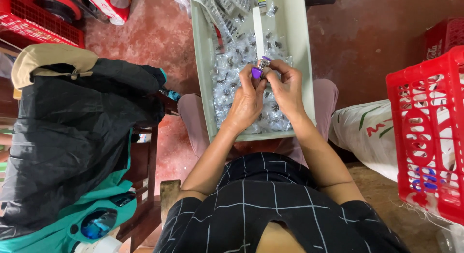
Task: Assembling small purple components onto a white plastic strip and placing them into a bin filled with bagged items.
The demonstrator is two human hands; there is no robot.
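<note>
My left hand and my right hand meet above a pale green tray that rests on my lap. Between their fingertips they pinch a small purple object with a metal part. The left fingers hold its purple body, and the right fingers touch its metal end. Under the hands the tray is filled with several small clear plastic bags holding dark little parts.
A red plastic crate stands at the right beside a white sack. Dark clothing and a teal bag lie over a wooden chair at the left. Another red crate sits at the top left on the reddish floor.
</note>
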